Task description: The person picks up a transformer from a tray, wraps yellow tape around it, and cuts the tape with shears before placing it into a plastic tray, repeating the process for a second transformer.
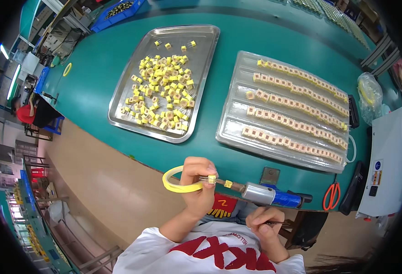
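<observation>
Left hand (198,182) at the near edge of the green-topped table (84,98), finger and thumb clamped on a small yellow block-shaped component with thin metal pins (212,179), flat yellow ring (175,187) against that hand! Right hand (264,222), short of that edge, fingers together on a slim dark tool (278,223).

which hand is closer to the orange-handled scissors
Right. The right hand is left of the scissors, slightly lower in view; the left hand is much farther left, past the blue-and-silver tool.
</observation>
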Tool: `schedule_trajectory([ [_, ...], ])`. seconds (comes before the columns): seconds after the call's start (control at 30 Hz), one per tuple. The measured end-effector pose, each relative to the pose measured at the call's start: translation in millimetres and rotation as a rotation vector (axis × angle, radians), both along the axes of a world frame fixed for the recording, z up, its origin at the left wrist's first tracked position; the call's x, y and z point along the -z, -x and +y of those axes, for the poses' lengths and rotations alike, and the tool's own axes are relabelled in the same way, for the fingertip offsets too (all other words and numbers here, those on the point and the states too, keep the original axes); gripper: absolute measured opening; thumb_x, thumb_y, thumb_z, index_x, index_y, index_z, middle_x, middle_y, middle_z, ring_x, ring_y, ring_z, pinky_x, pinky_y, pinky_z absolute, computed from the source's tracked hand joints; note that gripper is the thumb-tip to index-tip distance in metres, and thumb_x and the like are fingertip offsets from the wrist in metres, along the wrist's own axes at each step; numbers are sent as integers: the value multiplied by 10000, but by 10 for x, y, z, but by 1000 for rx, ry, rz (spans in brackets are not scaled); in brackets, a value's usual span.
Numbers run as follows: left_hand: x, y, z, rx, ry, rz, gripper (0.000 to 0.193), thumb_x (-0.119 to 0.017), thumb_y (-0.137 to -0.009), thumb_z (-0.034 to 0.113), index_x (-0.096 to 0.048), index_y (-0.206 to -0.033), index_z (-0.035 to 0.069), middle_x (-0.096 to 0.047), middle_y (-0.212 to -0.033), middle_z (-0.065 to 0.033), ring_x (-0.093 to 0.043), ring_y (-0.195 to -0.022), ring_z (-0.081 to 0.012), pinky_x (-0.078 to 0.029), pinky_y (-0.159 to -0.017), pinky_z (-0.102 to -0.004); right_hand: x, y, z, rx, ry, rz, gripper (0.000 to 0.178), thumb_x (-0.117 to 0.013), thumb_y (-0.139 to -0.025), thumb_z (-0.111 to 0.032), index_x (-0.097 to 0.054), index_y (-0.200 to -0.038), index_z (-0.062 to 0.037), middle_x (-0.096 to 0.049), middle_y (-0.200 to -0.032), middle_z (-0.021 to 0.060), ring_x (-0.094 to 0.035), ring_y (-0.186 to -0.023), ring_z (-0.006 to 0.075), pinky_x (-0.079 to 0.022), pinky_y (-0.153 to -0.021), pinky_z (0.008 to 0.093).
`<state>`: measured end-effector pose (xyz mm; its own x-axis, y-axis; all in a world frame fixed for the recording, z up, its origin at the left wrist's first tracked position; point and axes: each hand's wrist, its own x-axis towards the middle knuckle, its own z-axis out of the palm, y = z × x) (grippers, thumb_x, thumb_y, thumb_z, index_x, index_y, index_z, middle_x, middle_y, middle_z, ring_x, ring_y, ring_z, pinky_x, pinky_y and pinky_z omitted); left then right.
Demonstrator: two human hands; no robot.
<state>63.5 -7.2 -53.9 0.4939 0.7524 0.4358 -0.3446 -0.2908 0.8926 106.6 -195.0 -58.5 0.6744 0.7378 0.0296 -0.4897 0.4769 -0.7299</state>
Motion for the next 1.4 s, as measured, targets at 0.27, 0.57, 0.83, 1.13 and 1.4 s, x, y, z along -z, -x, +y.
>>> schedule_trajectory([
  [0.27,-34,-75,-75,54,92,-133,291,-586,-920,333,-455,-950,75,-447,-923,-60,-476,-660,-138,-397,-581,-262,121,-2,-122,61,-48,-65,288,-565,-909,-186,-634,-913,94,-577,-646,118,-481,-514,128,-417,-545,304],
  [0.57,-64,-122,-148,88,143,-53,361,-548,-919,426,-443,-946,82,-441,-909,-52,-471,-695,-138,-393,-608,-266,79,9,-229,87,3,-166,564,-387,-976,-467,-638,-925,36,-568,-603,90,-474,-480,140,-495,-701,393],
  [0.83,-134,137,48,443,177,153,348,-554,-938,314,-511,-1100,9,-509,-1005,-80,-518,-878,-150,-431,-792,-275,-352,-273,11,76,94,-801,485,-418,-982,-421,-643,-965,9,-563,-594,69,-526,-473,177,-465,-524,306],
  [1.13,-572,592,166,1075,-82,590,264,-494,-962,280,-554,-964,23,-588,-923,-111,-579,-807,-287,-457,-697,-373,-1028,-296,423,-348,599,-759,277,-684,-814,-54,-647,-1088,-32,-387,-543,-34,-329,-496,42,-245,-461,222],
  [1.4,-479,685,216,1123,-283,640,302,-501,-952,314,-542,-967,16,-582,-709,-153,-561,-636,-354,-439,-578,-435,-1289,-328,693,-624,662,-811,158,-689,-830,-91,-637,-967,-33,-397,-526,-12,-334,-485,42,-264,-452,222],
])
